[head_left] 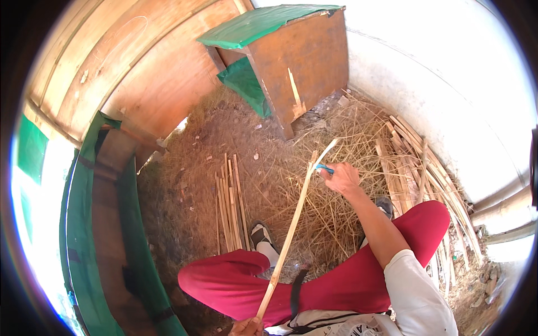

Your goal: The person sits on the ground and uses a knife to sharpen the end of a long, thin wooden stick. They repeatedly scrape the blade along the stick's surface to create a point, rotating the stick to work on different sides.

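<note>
A long pale bamboo strip (291,232) slants up from my lap, its far end split into a short stub and a curling sliver (330,149). My left hand (246,327), partly cut off by the lower edge of the head view, is closed round the strip's near end. Up at the far end, my right hand (343,178) grips a small blue cutter (324,167), which touches the strip just below the split. Most of the cutter is hidden by my fingers.
Thin shavings (330,218) are heaped on the dirt floor between my feet. Several sticks (231,207) lie left of them; longer strips (434,168) lean along the white wall at right. A brown wooden cabinet (305,61) with green covering stands ahead, and a green-draped bench (92,235) lines the left.
</note>
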